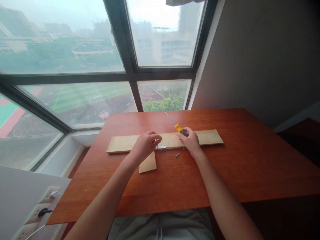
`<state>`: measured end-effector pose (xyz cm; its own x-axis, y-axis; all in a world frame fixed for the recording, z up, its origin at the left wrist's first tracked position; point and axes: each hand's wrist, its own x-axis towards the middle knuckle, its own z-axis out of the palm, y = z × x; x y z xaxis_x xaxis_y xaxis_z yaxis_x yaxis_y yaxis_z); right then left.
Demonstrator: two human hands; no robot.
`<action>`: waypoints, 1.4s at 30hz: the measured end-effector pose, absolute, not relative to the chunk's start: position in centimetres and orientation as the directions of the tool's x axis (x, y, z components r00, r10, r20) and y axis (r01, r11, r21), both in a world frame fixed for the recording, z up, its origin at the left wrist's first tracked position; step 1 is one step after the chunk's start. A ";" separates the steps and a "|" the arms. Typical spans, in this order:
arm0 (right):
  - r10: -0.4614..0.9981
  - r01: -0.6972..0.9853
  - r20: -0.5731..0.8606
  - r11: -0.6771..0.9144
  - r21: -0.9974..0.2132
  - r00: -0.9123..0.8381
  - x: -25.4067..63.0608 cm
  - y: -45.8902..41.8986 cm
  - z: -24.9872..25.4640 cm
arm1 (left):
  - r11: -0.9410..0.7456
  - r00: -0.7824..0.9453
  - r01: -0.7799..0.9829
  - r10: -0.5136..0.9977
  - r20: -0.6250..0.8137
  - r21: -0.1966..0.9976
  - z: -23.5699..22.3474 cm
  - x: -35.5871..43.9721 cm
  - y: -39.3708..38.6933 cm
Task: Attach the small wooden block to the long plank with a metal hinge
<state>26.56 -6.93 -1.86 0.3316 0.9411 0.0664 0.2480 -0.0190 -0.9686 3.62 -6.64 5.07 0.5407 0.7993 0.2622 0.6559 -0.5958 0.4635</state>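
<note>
My right hand (191,140) is closed around the black part of a screwdriver's (178,127) yellow-and-black handle, its shaft pointing up and away to the left. My left hand (147,142) is pinched above a long pale wooden board (210,137); a small shiny piece, too small to name, shows at its fingertips. Just right of these fingers, a small metal bracket (162,146) sits at the board's near edge. A shorter wooden piece (148,164) lies below my left hand, its far end hidden. A loose screw (177,155) rests on the table between my hands.
The reddish-brown table (165,190) reaches to a window (162,33) at the back and a grey wall (262,56) at the right. Power sockets (37,212) with plugs and cords are on the low wall at the left.
</note>
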 end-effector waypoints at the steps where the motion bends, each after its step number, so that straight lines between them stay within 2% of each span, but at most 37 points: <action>1: 0.941 0.248 0.068 -0.018 -0.969 0.333 26.6 -6.9 -1.9 | -0.604 0.548 0.657 0.794 0.264 0.452 5.3 3.7 -6.5; 8: 0.939 0.243 0.069 -0.016 -0.970 0.337 26.5 -6.8 -2.0 | -0.660 0.624 0.652 0.747 0.229 0.375 6.3 4.4 -6.1; 20: 0.939 0.244 0.075 -0.010 -0.970 0.335 26.5 -6.8 -2.0 | -0.668 0.651 0.657 0.736 0.182 0.350 6.0 5.2 -6.2; 24: 0.939 0.247 0.076 -0.010 -0.969 0.335 26.5 -6.8 -1.9 | -0.659 0.662 0.673 0.739 0.123 0.336 5.8 5.5 -6.2; 34: 0.941 0.261 0.082 -0.007 -0.965 0.330 26.6 -6.7 -2.2 | -0.615 0.635 0.761 0.771 -0.044 0.205 6.0 6.4 -6.5; 39: 0.942 0.261 0.081 -0.007 -0.965 0.325 26.5 -6.7 -2.2 | -0.616 0.638 0.760 0.768 -0.056 0.208 5.9 6.7 -6.7; 42: 0.943 0.256 0.076 -0.010 -0.967 0.324 26.5 -6.7 -2.1 | -0.614 0.640 0.748 0.768 -0.028 0.250 5.9 6.4 -6.6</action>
<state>26.52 -6.75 -2.10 0.3244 0.9429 0.0762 0.2564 -0.0101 -0.9665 6.36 -6.64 5.86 0.6401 0.7678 -0.0285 0.7482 -0.6145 0.2500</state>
